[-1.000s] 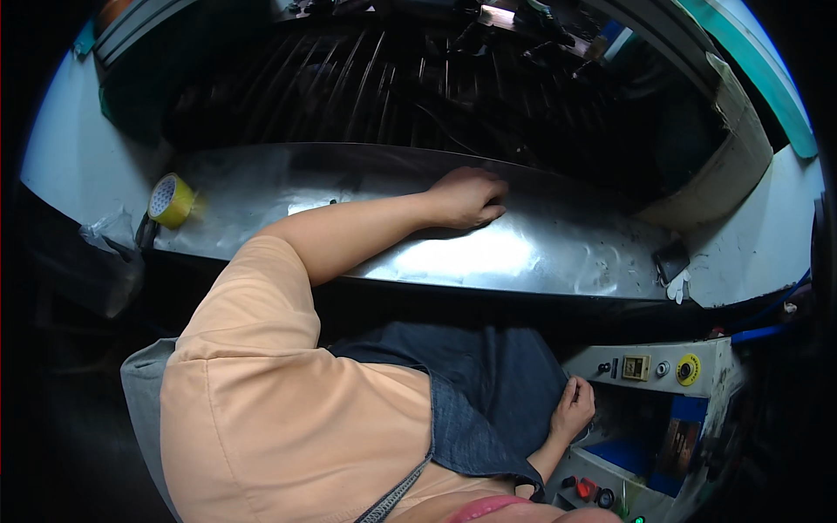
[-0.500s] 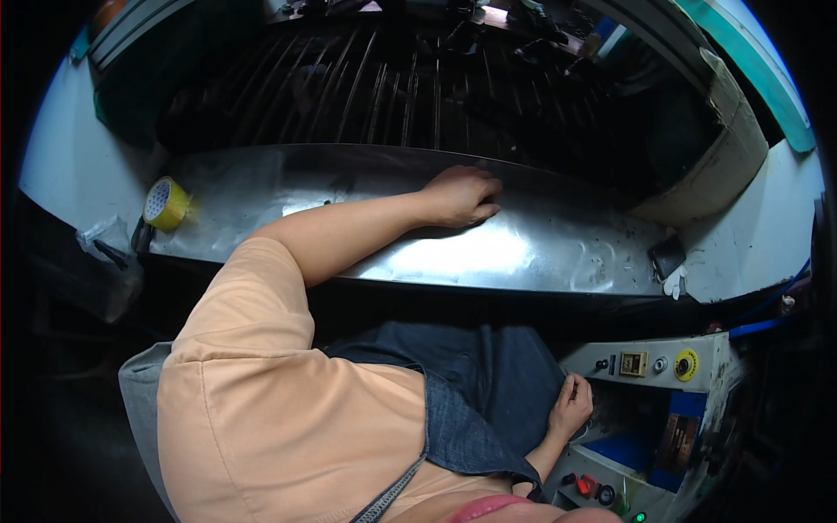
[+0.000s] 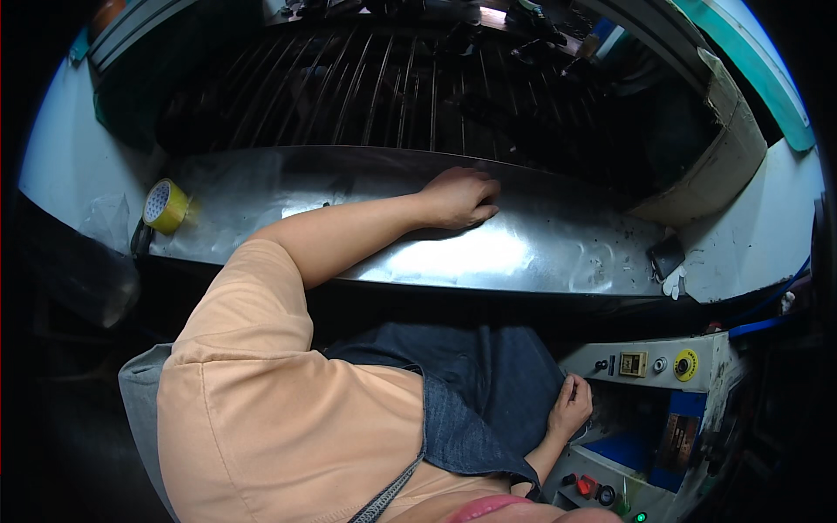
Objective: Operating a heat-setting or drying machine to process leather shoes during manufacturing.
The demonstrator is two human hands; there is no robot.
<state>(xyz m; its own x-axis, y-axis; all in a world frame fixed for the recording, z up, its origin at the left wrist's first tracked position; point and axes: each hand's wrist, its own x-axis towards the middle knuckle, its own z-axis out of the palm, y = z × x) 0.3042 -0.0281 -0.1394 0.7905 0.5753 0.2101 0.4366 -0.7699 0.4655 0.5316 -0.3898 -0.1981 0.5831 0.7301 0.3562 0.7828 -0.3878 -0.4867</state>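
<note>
My left hand [image 3: 459, 199] rests on the shiny metal ledge [image 3: 349, 166], its fingers curled under into a loose fist and the thumb beside them. Nothing shows in that fist, and the forearm lies across the front edge of the ledge. Lower down at the right, my right hand [image 3: 571, 408] lies by the dark apron [image 3: 488, 375] over my lap, near the control panel [image 3: 676, 370]. Its fingers are loosely bent with a gap between them, and I see nothing held.
Behind the ledge, thin bright rods [image 3: 384, 87] run away over a dark area, with dark pieces [image 3: 527, 44] at the far end. A yellow tape roll [image 3: 166, 207] stands at the ledge's left end. A clear plastic bag [image 3: 106, 218] hangs beside it. A dark object [image 3: 667, 256] lies at the right.
Both hands have stayed in place. The bright rods behind the ledge have shifted slightly, and the plastic bag at the left has changed shape.
</note>
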